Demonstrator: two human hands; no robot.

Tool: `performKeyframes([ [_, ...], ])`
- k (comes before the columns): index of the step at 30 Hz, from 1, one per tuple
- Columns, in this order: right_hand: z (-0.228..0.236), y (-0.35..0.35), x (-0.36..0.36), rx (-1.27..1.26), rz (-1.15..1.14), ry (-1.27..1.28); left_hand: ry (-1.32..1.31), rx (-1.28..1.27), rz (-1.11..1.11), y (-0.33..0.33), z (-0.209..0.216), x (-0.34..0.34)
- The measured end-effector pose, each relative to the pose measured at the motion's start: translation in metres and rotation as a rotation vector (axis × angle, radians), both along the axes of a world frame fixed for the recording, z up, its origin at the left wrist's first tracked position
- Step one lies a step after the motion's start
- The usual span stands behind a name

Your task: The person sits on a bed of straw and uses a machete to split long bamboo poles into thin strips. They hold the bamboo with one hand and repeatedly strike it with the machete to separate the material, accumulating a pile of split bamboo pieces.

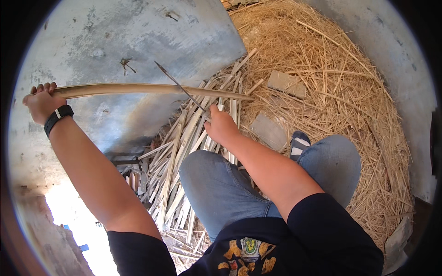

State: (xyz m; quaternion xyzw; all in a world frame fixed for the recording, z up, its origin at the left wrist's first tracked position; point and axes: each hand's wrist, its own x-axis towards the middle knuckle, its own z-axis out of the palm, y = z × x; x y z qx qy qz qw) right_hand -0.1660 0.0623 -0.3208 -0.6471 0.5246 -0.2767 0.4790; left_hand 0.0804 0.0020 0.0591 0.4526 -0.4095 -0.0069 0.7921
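A long pale strip of split bamboo (129, 89) runs from the far left toward the middle, bowed slightly upward. At the strip's left end, my left hand (39, 103), with a black watch on its wrist, has its fingers wrapped around it. Near the strip's other end, my right hand (222, 126) is closed on the handle of a knife, which is mostly hidden in the fist. The knife's narrow dark blade (171, 78) slants up and left across the strip; whether it touches the bamboo I cannot tell.
Split bamboo strips (184, 147) lie heaped below the workpiece. Shavings (340, 101) cover the floor at right, around a brick (286, 84) and a flat grey slab (269, 131). A stained grey wall (115, 37) stands at upper left, a curved wall (382, 46) at right. My knees are bent below.
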Motion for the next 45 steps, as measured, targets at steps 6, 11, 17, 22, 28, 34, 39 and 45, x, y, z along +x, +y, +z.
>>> performKeyframes([
  [6, 0.055, 0.013, 0.002, -0.013, 0.073, -0.142, 0.005, -0.035, -0.144, 0.017, 0.004, 0.037],
  [11, 0.031, 0.004, -0.009, 0.003, 0.054, -0.109, -0.133, -0.045, -0.279, 0.006, 0.007, 0.004],
  [17, 0.007, -0.007, -0.014, 0.081, -0.017, -0.054, -0.032, -0.047, -0.226, 0.023, 0.006, 0.012],
  [22, 0.085, 0.013, -0.001, -0.120, 0.134, -0.133, -0.106, -0.052, -0.417, 0.012, 0.019, 0.023],
  [28, -0.073, -0.008, -0.027, 0.174, -0.173, 0.043, -0.139, -0.003, -0.492, 0.009, 0.022, 0.025],
  [34, -0.040, -0.004, -0.017, 0.282, -0.207, -0.157, -0.093, -0.030, -0.605, 0.010, 0.022, 0.036],
  [39, 0.034, 0.008, 0.002, -0.110, 0.007, -0.186, -0.170, 0.001, -0.646, -0.002, 0.039, 0.067],
  [45, -0.103, 0.018, -0.004, 0.086, -0.199, -0.119, -0.324, 0.015, -0.336, -0.018, 0.036, 0.092],
])
